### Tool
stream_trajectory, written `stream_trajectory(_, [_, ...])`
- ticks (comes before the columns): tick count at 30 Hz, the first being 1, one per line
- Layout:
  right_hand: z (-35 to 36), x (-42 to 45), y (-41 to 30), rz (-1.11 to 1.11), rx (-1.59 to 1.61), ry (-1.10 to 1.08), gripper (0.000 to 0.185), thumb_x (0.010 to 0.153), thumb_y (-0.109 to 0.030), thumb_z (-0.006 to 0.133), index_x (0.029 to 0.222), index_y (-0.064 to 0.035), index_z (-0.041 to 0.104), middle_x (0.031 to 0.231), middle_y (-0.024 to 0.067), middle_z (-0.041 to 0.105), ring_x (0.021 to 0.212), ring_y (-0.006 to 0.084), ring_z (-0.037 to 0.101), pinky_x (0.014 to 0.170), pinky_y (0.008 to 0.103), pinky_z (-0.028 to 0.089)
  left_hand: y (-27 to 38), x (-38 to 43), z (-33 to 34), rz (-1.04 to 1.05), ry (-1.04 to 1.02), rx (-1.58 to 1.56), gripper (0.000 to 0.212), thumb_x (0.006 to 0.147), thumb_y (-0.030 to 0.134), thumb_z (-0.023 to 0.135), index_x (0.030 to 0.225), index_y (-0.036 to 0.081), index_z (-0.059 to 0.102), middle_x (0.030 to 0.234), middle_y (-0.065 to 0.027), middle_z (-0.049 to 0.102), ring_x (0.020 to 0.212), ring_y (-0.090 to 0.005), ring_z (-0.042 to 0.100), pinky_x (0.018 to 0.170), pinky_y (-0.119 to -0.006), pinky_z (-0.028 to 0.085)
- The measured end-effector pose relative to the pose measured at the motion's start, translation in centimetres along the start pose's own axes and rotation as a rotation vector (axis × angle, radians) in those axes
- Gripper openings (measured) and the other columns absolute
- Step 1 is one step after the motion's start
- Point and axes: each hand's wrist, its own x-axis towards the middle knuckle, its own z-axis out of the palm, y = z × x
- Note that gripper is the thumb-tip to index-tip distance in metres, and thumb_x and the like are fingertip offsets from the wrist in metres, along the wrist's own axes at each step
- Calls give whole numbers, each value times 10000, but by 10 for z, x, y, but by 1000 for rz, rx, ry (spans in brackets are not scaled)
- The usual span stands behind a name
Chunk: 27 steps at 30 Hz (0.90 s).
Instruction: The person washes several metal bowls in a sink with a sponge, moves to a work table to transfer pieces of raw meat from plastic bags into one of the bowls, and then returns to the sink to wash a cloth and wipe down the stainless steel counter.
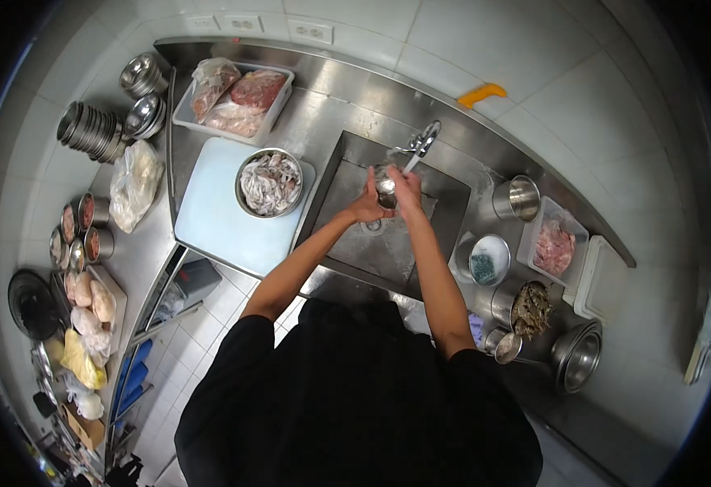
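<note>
Over the steel sink, both my hands are on a small round metal bowl below the faucet. My left hand grips its left side and lower edge, with the thumb and fingers spread around it. My right hand is at its right side; blur and overlap hide how its fingers lie. To the left, a metal bowl of raw squid or similar seafood sits on a pale blue cutting board.
A plastic tub of bagged raw meat stands behind the board. Right of the sink are a metal pot, a bowl with suds and a green scouring pad, and a tub of raw meat. An orange-handled tool lies at the backsplash.
</note>
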Motion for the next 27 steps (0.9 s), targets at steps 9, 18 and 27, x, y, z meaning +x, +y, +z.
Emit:
stream_trajectory(9, [-26,16,5,185,377,-337,558,929,-391,675,1297,11,554,1211,147,634,1162,238,580,969,385,469,45,7,22,-368,327,-620,712,920,140,565,1494,-21,176,1323,-349,486,966,-466,673,792,-499,615])
stream_trajectory(18, [-20,43,9,146,393,-136,244,1007,-331,552,902,-110,554,672,-39,441,592,89,457,562,279,389,0,45,31,-365,-78,64,363,933,87,499,1272,-43,497,1026,-242,668,878,-453,694,753,-488,608])
stream_trajectory(27, [-28,55,-17,84,219,-424,388,983,-197,559,1352,-80,536,880,-1,585,650,94,524,617,264,449,7,51,37,-349,138,-204,602,859,6,511,1434,-18,333,1109,-287,656,1003,-491,655,854,-439,588])
